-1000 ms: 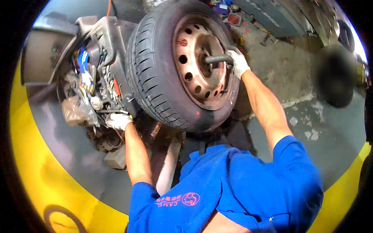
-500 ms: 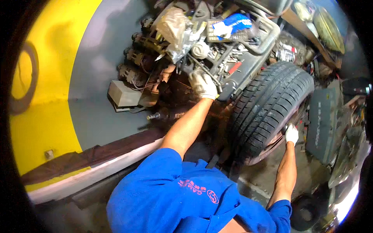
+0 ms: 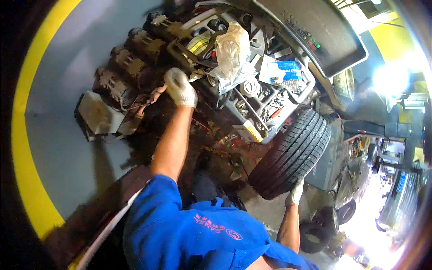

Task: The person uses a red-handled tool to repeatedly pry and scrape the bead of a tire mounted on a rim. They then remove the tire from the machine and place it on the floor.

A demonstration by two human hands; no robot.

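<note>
A black car tyre (image 3: pixel 290 157) stands upright with its tread toward me, leaning to the right, in front of a grey tool cart (image 3: pixel 271 135). My right hand (image 3: pixel 295 192), in a white knitted glove, is closed on the tyre's lower right edge; the fingertips are partly hidden. My left hand (image 3: pixel 181 87), gloved alike, is raised at the cart's left side, close to a copper-coloured part (image 3: pixel 157 93). Blur hides how its fingers lie. On the cart are a plastic-wrapped bundle (image 3: pixel 232 51), a white roll of tape (image 3: pixel 249 88), a blue-and-white packet (image 3: pixel 288 72) and a red-handled tool (image 3: pixel 276 113).
Several metal machine units (image 3: pixel 130 60) line the grey wall at left, above a pale box (image 3: pixel 96 112). A dark tray-like panel (image 3: pixel 324 33) juts over the cart's far right. Loose tyres (image 3: pixel 314 237) lie on the floor at lower right, near a bright opening.
My left hand has moved left from the cart's near edge toward the machine units. My right hand stays at the tyre, now lower on its edge. The view has swung right.
</note>
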